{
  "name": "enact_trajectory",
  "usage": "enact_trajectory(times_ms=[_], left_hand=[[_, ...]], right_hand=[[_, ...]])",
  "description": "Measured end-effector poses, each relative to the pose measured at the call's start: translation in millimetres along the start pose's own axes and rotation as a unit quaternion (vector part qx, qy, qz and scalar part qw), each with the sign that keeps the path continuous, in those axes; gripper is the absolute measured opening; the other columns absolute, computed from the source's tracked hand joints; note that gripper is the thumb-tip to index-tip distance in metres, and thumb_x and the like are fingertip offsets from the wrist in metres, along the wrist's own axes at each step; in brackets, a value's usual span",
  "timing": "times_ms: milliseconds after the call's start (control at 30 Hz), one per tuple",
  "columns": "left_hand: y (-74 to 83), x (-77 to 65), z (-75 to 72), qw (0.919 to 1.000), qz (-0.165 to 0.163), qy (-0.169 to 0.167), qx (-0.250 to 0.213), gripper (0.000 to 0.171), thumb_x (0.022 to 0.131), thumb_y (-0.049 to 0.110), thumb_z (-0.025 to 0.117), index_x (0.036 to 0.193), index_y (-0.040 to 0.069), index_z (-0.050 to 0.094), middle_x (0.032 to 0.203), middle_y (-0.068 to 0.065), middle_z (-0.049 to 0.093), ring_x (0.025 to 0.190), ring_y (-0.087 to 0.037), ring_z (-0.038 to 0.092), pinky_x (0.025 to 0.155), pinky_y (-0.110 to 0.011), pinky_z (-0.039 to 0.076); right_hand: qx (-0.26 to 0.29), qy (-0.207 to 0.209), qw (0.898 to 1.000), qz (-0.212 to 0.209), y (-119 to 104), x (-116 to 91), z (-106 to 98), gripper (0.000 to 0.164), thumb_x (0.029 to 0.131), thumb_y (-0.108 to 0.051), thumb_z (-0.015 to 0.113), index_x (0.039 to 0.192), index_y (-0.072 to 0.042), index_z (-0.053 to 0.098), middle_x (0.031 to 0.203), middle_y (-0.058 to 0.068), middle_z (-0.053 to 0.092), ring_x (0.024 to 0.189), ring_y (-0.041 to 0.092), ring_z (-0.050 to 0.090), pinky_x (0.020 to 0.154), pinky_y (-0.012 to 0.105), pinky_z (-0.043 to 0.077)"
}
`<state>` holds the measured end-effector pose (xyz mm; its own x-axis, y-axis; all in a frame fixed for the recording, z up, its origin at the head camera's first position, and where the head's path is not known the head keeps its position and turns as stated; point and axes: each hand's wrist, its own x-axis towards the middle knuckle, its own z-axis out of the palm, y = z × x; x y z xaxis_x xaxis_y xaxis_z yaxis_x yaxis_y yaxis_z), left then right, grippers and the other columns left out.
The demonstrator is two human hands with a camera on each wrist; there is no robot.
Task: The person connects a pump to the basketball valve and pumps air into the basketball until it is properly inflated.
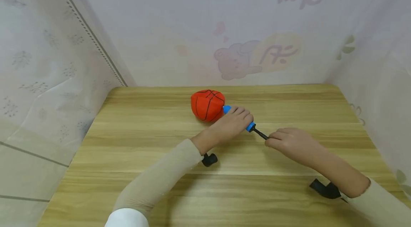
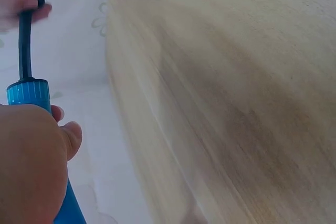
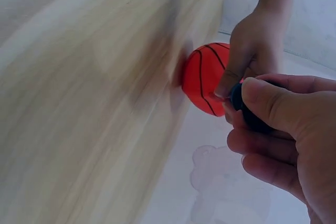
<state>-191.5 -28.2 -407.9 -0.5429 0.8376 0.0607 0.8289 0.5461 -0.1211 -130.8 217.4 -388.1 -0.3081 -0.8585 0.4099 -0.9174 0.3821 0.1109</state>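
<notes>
A small red basketball [image 1: 207, 106] with black lines lies toward the back of the table, its surface dented and uneven. The blue barrel of a hand pump [image 1: 250, 127] points at its right side; whether a needle joins them is hidden. My left hand [image 1: 233, 121] grips that barrel, fingers wrapped round it. In the head view my right hand [image 1: 293, 145] is at the far end of the black pump rod [image 1: 260, 134], which is drawn partly out. The right wrist view shows my right thumb and fingers pinching the dark pump handle [image 3: 255, 115].
The wood-grain table [image 1: 144, 166] reaches back to a pale printed curtain [image 1: 167, 34]. More printed sheeting hangs at the left and right sides. Black wrist mounts [image 1: 325, 188] show below both forearms.
</notes>
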Motion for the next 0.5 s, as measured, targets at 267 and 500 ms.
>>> enact_trajectory(times_ms=[267,500], left_hand=[[-2.4,-0.9,-7.2,0.9997,-0.015,-0.016,-0.014,0.023,0.105,0.009,0.054,0.128,0.012,0.052,0.131,-0.002,0.055,0.126,-0.020,0.045,0.115,-0.037,0.032],[-1.7,-0.7,-8.0,0.9993,-0.019,-0.019,-0.027,0.023,0.105,0.008,0.054,0.128,0.011,0.051,0.131,-0.002,0.054,0.126,-0.020,0.044,0.115,-0.038,0.031]], right_hand=[[0.017,0.016,1.000,0.009,-10,-23,-23,0.059,0.112,-0.026,0.019,0.090,-0.013,0.072,0.085,-0.001,0.070,0.072,0.016,0.066,0.061,0.030,0.056],[0.010,0.029,0.999,0.013,-12,-29,-30,0.055,0.113,-0.027,0.023,0.090,-0.014,0.071,0.087,-0.003,0.070,0.074,0.015,0.068,0.062,0.030,0.057]])
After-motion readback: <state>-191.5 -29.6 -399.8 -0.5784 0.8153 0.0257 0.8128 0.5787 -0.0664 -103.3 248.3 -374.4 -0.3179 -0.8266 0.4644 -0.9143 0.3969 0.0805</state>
